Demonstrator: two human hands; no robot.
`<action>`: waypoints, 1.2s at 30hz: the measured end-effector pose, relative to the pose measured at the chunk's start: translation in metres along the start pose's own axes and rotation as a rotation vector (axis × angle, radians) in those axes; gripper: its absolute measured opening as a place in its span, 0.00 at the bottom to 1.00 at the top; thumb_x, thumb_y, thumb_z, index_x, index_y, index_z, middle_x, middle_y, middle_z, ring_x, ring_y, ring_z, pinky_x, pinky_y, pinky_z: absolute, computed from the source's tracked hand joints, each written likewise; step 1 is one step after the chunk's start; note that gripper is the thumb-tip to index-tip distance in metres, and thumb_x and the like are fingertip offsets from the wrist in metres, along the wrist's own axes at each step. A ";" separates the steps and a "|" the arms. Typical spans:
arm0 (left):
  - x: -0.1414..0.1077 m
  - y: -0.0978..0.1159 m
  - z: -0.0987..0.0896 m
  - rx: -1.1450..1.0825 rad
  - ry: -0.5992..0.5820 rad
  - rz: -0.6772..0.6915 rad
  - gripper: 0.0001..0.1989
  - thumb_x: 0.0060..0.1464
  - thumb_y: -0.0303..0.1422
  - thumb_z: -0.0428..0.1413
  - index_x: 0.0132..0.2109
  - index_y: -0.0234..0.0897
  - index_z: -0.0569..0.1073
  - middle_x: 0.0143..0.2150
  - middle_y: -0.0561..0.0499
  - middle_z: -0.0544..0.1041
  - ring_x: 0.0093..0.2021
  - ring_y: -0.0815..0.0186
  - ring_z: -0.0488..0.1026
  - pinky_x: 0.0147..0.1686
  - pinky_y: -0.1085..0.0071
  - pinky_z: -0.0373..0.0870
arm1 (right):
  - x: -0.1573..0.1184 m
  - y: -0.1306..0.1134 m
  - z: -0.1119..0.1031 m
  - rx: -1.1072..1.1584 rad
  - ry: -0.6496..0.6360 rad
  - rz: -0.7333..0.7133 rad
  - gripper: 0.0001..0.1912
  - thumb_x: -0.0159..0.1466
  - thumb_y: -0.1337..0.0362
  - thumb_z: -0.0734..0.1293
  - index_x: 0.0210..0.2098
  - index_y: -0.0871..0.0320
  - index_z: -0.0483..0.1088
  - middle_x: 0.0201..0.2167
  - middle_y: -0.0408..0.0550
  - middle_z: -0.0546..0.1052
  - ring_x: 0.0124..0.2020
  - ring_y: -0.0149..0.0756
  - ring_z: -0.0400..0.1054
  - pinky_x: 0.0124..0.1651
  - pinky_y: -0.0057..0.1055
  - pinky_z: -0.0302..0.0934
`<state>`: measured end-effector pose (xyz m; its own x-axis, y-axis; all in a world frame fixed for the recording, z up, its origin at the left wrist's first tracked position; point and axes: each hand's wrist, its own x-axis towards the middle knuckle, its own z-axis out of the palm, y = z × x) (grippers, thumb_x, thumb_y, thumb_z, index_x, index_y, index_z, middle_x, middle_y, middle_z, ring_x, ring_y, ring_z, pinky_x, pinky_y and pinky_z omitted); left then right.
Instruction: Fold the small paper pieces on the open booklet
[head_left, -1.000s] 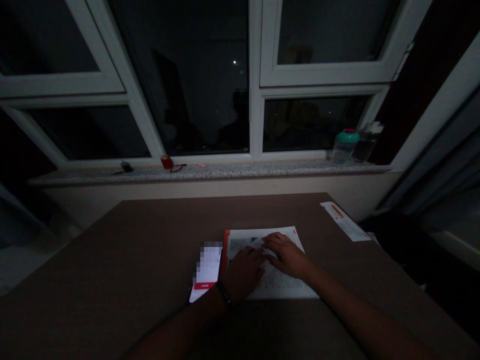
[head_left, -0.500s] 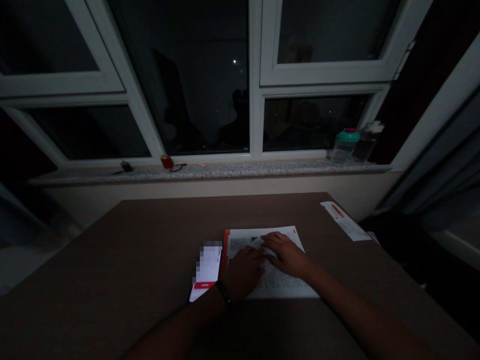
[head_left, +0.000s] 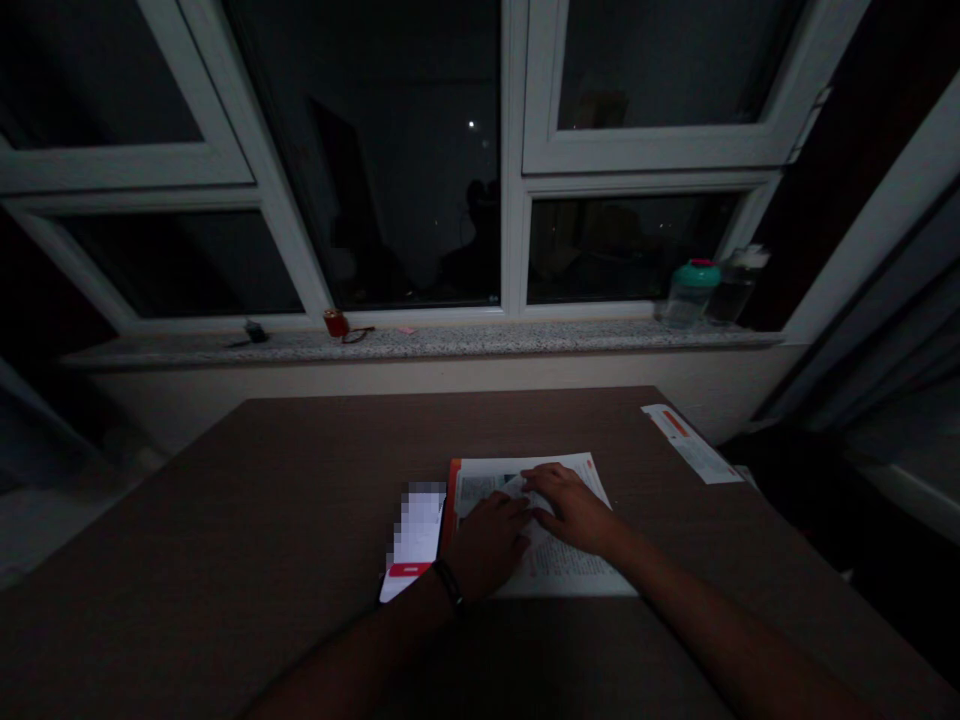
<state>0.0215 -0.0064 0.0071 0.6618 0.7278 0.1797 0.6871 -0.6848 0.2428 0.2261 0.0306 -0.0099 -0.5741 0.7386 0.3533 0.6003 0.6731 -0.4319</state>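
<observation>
A printed booklet with an orange-red left edge lies on the brown table. Over its middle, a small piece of white paper, seemingly folded, shows between my hands and is partly covered by them. My left hand, with a dark band at the wrist, is closed with bent fingers on the paper's near left side. From the right, my right hand holds the paper with fingers and thumb, its fingertips close to the left ones. A lit phone lies just left of the booklet, beside my left wrist.
A printed paper strip lies along the table's right edge. On the windowsill stand a shaker bottle with a green lid, a second clear bottle, a small red object and a small dark object.
</observation>
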 end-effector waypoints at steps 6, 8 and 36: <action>-0.001 0.001 -0.003 -0.021 0.010 0.004 0.18 0.59 0.27 0.54 0.57 0.40 0.69 0.57 0.50 0.72 0.54 0.57 0.65 0.56 0.58 0.65 | -0.001 -0.003 -0.003 -0.020 0.032 -0.040 0.17 0.57 0.71 0.67 0.46 0.54 0.71 0.51 0.50 0.74 0.55 0.45 0.62 0.57 0.46 0.57; -0.001 0.001 -0.003 -0.021 0.008 0.000 0.18 0.59 0.27 0.55 0.57 0.39 0.69 0.57 0.50 0.72 0.54 0.56 0.65 0.55 0.58 0.65 | -0.001 -0.004 -0.004 -0.012 0.027 -0.039 0.17 0.57 0.72 0.67 0.46 0.54 0.71 0.52 0.50 0.73 0.55 0.45 0.62 0.57 0.46 0.57; -0.001 -0.002 -0.002 -0.050 0.020 0.008 0.17 0.59 0.28 0.56 0.56 0.40 0.69 0.57 0.50 0.72 0.55 0.57 0.65 0.56 0.59 0.63 | 0.000 0.000 0.000 0.029 0.012 0.030 0.19 0.55 0.73 0.67 0.46 0.54 0.69 0.56 0.51 0.71 0.57 0.45 0.61 0.59 0.46 0.55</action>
<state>0.0188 -0.0053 0.0082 0.6610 0.7231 0.2003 0.6655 -0.6883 0.2888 0.2263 0.0311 -0.0097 -0.5494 0.7590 0.3494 0.6006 0.6494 -0.4664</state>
